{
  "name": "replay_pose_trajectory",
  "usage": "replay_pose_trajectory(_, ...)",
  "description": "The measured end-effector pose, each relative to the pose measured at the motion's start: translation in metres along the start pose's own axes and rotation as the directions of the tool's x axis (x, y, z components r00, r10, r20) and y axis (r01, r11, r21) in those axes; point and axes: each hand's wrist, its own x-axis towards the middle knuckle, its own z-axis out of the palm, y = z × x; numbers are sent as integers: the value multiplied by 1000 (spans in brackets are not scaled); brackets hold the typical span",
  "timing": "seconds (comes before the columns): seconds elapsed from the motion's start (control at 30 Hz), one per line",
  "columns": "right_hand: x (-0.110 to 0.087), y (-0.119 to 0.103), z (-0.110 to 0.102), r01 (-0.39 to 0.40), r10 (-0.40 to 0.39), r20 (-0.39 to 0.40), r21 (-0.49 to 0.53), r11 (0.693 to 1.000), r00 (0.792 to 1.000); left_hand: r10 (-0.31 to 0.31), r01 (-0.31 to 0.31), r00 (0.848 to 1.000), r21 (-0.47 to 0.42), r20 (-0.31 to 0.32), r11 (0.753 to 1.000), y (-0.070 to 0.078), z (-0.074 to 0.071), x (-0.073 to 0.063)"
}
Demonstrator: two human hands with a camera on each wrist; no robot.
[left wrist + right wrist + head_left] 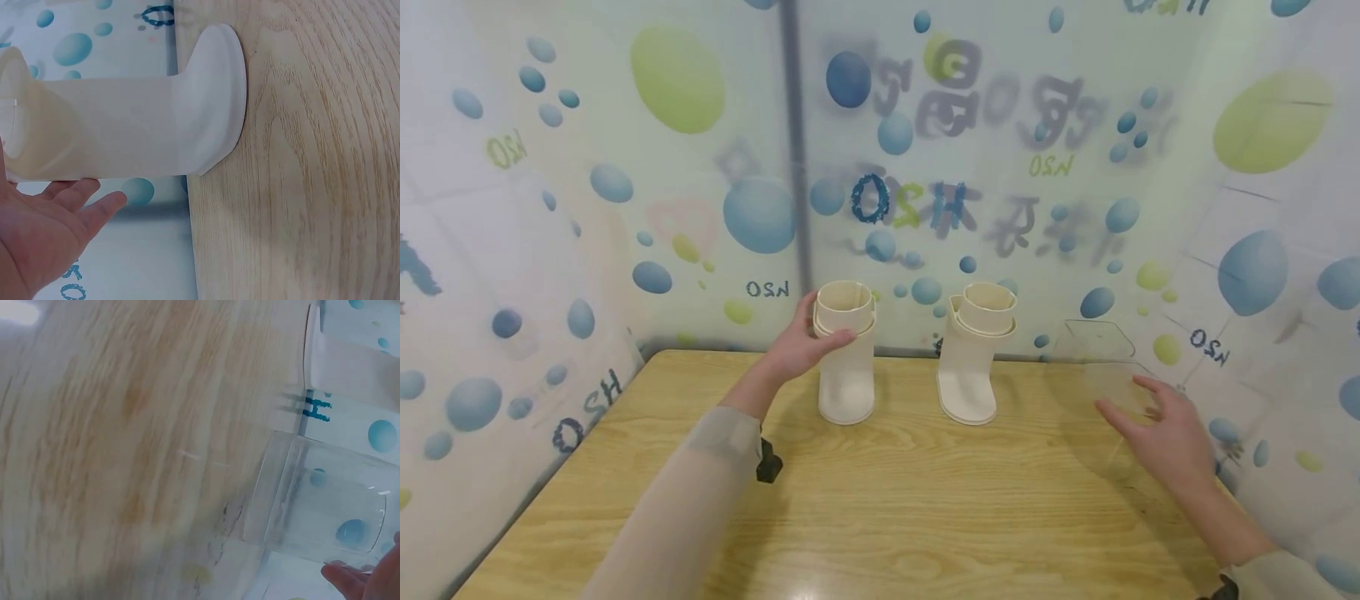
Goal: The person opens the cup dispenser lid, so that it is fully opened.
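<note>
On the left of the wooden table, a cream plastic stand point(846, 383) rises from a flat rounded foot to a round, open-topped collar. My left hand point(805, 343) grips it at the upper left side, thumb across the front. The left wrist view shows fingers point(94, 209) along and behind the side of this stand, its foot on the table. At the right, my right hand point(1172, 433) holds the side of a see-through plastic container point(331, 500), its thumb and fingers spread about the edge. The container's outline is faint in the head view.
A second, matching cream stand point(967, 375) with a round collar stands right of the first, near the table's point(880, 500) back edge. Behind and at both sides hang translucent curtains point(760, 125) printed with blue and green bubbles.
</note>
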Motion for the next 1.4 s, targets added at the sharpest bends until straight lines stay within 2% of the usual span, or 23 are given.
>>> replay_pose_trajectory(0.33,5,12,-4,-51,51,-4,-64,997,999,2,-2,1000,6,-2,1000,2,0,-1)
replay_pose_trajectory(0.9,5,15,-4,-56,56,2,-63,996,998,5,-5,1000,7,-3,1000,0,0,0)
replay_pose_trajectory(1.13,7,13,-8,-112,113,29,-50,992,993,9,-8,1000,-7,11,1000,-1,1,1)
replay_pose_trajectory(1.27,7,10,-9,-137,137,7,-17,990,991,14,-13,1000,-5,14,1000,-1,0,2)
replay_pose_trajectory(1.4,5,3,-9,-102,104,-61,25,994,993,27,-27,999,5,19,1000,-1,-3,2)
